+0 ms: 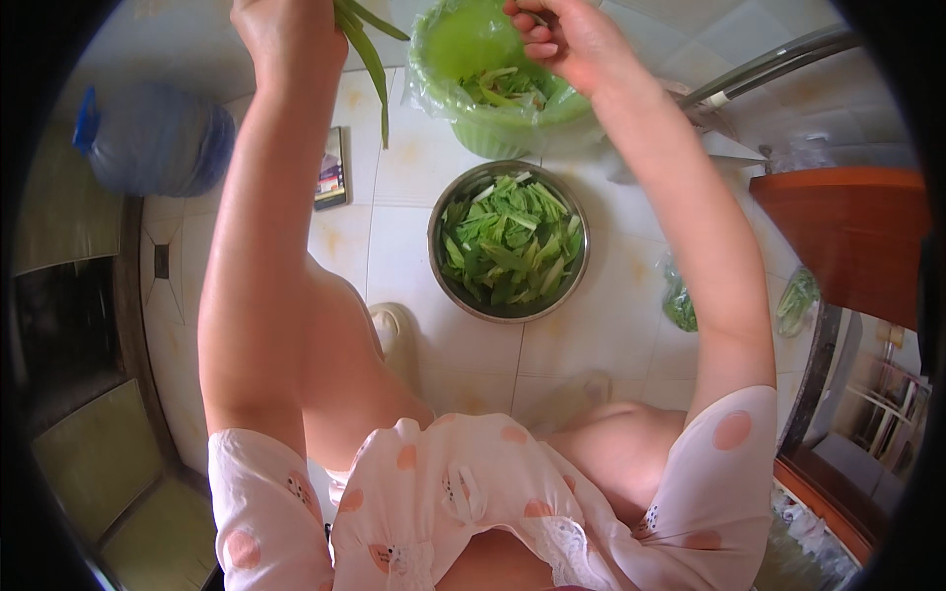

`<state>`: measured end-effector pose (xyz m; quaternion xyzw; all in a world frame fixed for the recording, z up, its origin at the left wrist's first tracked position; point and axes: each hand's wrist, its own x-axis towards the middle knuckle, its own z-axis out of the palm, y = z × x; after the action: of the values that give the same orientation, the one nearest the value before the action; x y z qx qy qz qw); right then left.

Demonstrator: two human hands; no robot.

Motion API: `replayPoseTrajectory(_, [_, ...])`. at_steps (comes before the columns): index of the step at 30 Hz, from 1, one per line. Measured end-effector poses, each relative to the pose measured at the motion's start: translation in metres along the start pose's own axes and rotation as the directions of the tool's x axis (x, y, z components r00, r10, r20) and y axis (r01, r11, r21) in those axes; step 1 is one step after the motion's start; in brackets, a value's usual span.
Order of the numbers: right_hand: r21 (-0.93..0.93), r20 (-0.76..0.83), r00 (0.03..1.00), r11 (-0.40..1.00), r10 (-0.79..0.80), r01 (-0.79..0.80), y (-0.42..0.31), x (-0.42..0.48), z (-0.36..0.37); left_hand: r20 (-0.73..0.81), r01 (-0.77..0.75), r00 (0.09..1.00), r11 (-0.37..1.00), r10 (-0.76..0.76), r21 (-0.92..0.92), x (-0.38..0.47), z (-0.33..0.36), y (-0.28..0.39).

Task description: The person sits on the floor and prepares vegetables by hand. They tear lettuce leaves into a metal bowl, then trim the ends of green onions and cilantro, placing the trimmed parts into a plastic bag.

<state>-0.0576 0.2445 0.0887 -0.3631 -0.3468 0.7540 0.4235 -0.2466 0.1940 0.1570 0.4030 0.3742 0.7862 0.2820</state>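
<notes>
My left hand (292,37), at the top edge and partly cut off, is closed around long green leafy stalks (369,59) that hang down to its right. Over the right rim of a green bin lined with clear plastic (488,125), my right hand (554,37) has its fingers curled; something small may be between thumb and forefinger, but I cannot tell. Leaf scraps (506,89) lie inside the bin. Below it on the floor stands a round metal bowl (508,319) holding cut green leaves and pale stems (510,236).
A phone (336,173) lies on the tiles beside my left forearm. At the left stands a large blue water jug (159,140). Bagged greens (678,299) and another bag of greens (798,301) rest at the right, near a reddish-brown wooden panel (850,229). My slippered foot (397,336) is left of the bowl.
</notes>
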Motion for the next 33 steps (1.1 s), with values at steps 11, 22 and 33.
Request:
replayPoseTrajectory(11, [-0.621, 0.021, 0.946, 0.737, -0.324, 0.266, -0.012, 0.006, -0.046, 0.103, 0.023, 0.995, 0.992, -0.01, -0.122, 0.019, -0.012, 0.01])
replayPoseTrajectory(22, [-0.856, 0.463, 0.488, -0.231, -0.74, 0.462, -0.065, -0.033, 0.011, 0.223, 0.329, 0.922, 0.944, -0.316, -0.023, 0.003, 0.002, 0.002])
replayPoseTrajectory(33, [-0.646, 0.749, 0.634, 0.005, -0.192, 0.764, 0.141, -0.045, 0.086, 0.012, -0.062, 0.998, 0.982, 0.061, 0.177, 0.028, -0.052, 0.051])
